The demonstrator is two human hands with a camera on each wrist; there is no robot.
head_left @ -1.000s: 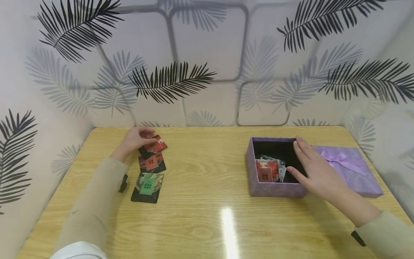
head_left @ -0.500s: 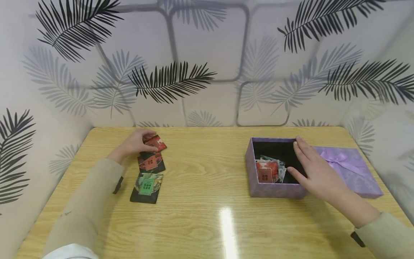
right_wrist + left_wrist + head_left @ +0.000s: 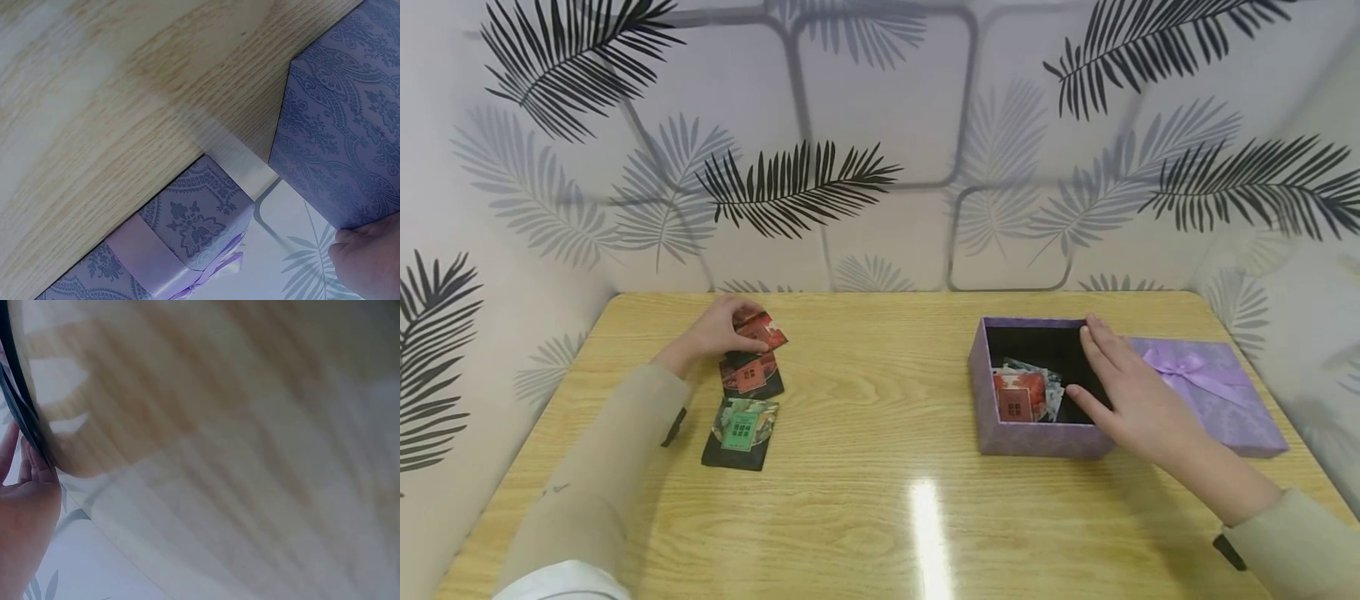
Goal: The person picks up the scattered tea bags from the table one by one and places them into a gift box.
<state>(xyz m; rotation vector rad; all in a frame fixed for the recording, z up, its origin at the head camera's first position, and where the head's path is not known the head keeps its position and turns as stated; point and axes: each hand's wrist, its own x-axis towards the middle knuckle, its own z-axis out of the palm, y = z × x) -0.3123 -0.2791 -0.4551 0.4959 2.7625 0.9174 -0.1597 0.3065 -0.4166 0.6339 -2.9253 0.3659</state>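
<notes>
At the far left of the table in the head view, my left hand (image 3: 718, 329) pinches a red-and-black sachet (image 3: 765, 331) between thumb and fingers. Its far end is partly covered by the hand. Just in front lie a second red-labelled sachet (image 3: 751, 377) and a green-labelled one (image 3: 743, 433). Dark sachet edges (image 3: 25, 415) cross the fingers in the left wrist view. My right hand (image 3: 1131, 404) rests with straight fingers over the right wall of an open purple box (image 3: 1037, 442), thumb spread over its opening. Inside stand a red sachet (image 3: 1018, 396) and bluish-white ones (image 3: 1055, 396).
A purple patterned lid (image 3: 1225, 400) with a ribbon bow (image 3: 1183, 367) lies right of the box, partly behind my right arm. The wood-grain table (image 3: 865, 500) meets a leaf-patterned backdrop (image 3: 880, 242) at its far edge.
My left hand has shifted slightly nearer and its thumb has come down onto the far red sachet, mostly in the first half second. The right hand and the box stay still.
</notes>
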